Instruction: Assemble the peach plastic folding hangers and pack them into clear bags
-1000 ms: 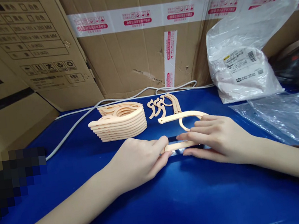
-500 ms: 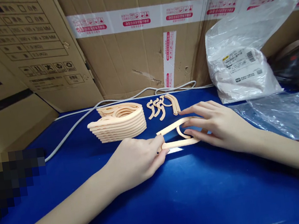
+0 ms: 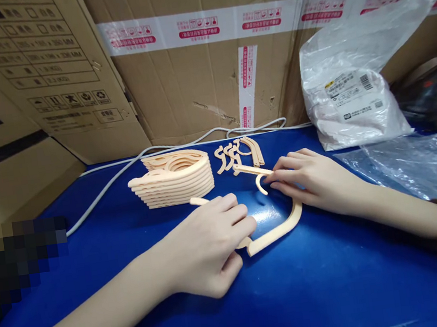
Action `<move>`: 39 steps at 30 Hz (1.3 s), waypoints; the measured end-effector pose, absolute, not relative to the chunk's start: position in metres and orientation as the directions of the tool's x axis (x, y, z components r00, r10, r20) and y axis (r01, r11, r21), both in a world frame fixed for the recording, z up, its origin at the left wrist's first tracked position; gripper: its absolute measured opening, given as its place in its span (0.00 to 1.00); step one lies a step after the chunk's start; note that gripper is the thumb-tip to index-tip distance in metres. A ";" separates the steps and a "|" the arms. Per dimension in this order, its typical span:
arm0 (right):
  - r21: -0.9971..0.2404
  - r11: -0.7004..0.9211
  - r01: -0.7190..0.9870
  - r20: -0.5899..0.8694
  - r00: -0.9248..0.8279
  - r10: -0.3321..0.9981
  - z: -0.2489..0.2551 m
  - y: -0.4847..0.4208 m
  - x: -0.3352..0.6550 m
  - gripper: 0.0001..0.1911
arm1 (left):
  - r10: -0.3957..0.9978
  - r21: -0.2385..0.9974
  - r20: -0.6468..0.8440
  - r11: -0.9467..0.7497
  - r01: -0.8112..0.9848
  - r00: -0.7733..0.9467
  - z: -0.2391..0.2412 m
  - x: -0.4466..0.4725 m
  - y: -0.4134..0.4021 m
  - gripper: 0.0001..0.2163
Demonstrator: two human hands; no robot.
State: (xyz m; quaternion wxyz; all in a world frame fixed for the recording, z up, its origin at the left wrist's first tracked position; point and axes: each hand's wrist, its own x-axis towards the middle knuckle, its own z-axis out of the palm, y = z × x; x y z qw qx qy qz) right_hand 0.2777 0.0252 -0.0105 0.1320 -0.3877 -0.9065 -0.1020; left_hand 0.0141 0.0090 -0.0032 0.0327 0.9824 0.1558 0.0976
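My left hand [image 3: 209, 245] is closed on one end of a peach plastic hanger piece [image 3: 277, 228] that lies on the blue table [image 3: 300, 292]. My right hand [image 3: 313, 180] pinches the far part of the same piece, by its small hook [image 3: 260, 182]. The piece curves between the two hands. A stack of several finished peach hangers [image 3: 174, 180] rests behind my left hand. A few loose hook parts [image 3: 237, 155] lie behind my right hand's fingers.
Cardboard boxes [image 3: 196, 59] wall the back and left of the table. A grey cable [image 3: 122, 168] runs along the back edge. A white plastic bag with a label [image 3: 351, 103] and clear plastic sheeting [image 3: 424, 168] sit at the right.
The hanger piece was folded flat between my hands; it has opened into a wide curve. My left hand came nearer and lower, my right hand stayed on the hook end.
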 end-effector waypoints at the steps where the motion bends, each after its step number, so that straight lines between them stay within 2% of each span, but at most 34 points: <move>1: 0.090 0.676 0.731 0.315 -0.665 0.677 -0.011 0.026 0.278 0.14 | 0.308 0.095 0.178 -0.951 0.295 0.935 -0.003 0.014 0.010 0.07; 5: 0.113 0.659 0.744 0.299 -0.658 0.692 -0.012 0.027 0.279 0.14 | 0.314 0.099 0.189 -0.949 0.300 0.930 -0.005 0.013 0.013 0.10; 9: 0.119 0.649 0.751 0.288 -0.652 0.702 -0.012 0.028 0.280 0.15 | 0.321 0.061 0.278 -0.947 0.317 0.905 -0.009 0.013 0.017 0.15; 17: 0.115 0.629 0.769 0.272 -0.633 0.724 -0.011 0.028 0.279 0.15 | 0.369 0.027 0.330 -0.924 0.382 0.869 -0.015 0.012 0.022 0.12; 23: 0.105 0.618 0.779 0.265 -0.621 0.737 -0.012 0.027 0.279 0.15 | 0.361 0.095 0.334 -0.932 0.350 0.871 -0.011 0.014 0.017 0.10; 27: 0.098 0.628 0.772 0.275 -0.628 0.728 -0.014 0.026 0.278 0.15 | 0.360 0.142 0.249 -0.932 0.334 0.899 -0.008 0.016 0.010 0.20; 32: 0.085 0.668 0.739 0.283 -0.661 0.695 -0.015 0.025 0.277 0.15 | 0.370 0.138 0.216 -0.928 0.347 0.904 -0.008 0.017 0.010 0.08; 36: 0.073 0.741 0.667 0.256 -0.731 0.632 -0.011 0.023 0.276 0.15 | 0.389 0.093 0.267 -0.921 0.378 0.882 -0.013 0.016 0.016 0.08; 39: 0.067 0.779 0.623 0.211 -0.772 0.599 -0.008 0.019 0.274 0.15 | 0.397 0.001 0.315 -0.909 0.418 0.862 -0.016 0.014 0.019 0.09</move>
